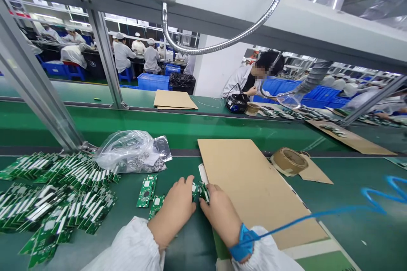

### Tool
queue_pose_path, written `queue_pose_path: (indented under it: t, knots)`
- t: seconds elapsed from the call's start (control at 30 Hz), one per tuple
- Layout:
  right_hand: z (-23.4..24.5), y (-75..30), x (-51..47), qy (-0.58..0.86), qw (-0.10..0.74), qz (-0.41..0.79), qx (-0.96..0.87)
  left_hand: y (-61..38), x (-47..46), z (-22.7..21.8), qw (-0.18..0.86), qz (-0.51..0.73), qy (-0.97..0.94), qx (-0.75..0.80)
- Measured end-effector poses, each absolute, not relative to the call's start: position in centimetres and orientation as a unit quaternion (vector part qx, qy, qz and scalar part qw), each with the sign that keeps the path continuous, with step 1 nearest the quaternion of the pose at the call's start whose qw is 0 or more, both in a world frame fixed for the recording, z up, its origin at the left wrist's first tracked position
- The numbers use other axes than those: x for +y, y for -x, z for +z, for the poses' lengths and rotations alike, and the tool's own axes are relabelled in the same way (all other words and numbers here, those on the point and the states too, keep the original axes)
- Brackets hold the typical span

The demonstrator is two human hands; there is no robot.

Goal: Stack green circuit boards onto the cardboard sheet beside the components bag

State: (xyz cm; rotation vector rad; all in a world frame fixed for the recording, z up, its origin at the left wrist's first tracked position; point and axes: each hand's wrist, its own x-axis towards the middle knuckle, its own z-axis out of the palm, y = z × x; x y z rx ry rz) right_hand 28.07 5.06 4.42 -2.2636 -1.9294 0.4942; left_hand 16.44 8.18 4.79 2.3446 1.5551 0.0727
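Observation:
My left hand (176, 207) and my right hand (220, 209) are close together at the left edge of a brown cardboard sheet (244, 178). The fingers of my left hand are closed on a small green circuit board (194, 192), partly hidden by them. My right hand, with a blue wrist strap (243, 243), grips another green circuit board (204, 192) that stands on edge; whether it is one or several I cannot tell. Left of my hands, a loose circuit board (146, 190) lies flat, and a second loose board (156, 206) is partly covered by my left forearm.
Overlapping rows of circuit boards (63, 207) fill the left side. A clear plastic bag of small parts (133, 154) lies behind them. Right are a tape roll (290, 161) and the strap's blue coiled cord (337, 211). A metal post (41, 76) rises left. A co-worker (244, 76) sits across.

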Motion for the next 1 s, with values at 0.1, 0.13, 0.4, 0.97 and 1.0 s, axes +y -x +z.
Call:
queue_pose_path:
  t: [0.1, 0.13, 0.4, 0.97, 1.0]
  knots:
    - [4.1, -28.2, 4.7, 0.758, 0.080, 0.156, -0.628, -16.7, 8.2, 4.6, 0.174, 0.037, -0.817, 0.549]
    - [4.1, -28.3, 4.6, 0.759, 0.086, 0.155, -0.626, -16.7, 8.2, 4.5, 0.178, 0.041, -0.815, 0.551]
    - [4.1, -28.5, 4.3, 0.755, 0.134, 0.170, -0.619, -16.7, 8.5, 4.4, 0.202, 0.086, -0.802, 0.555]
    - [3.5, -30.0, 4.7, 0.681, 0.331, 0.257, -0.600, -15.4, 9.7, 4.7, 0.501, 0.206, -0.669, 0.509]
    - [3.4, -29.8, 4.7, 0.678, 0.344, 0.262, -0.594, -15.7, 9.5, 4.7, 0.512, 0.209, -0.665, 0.502]
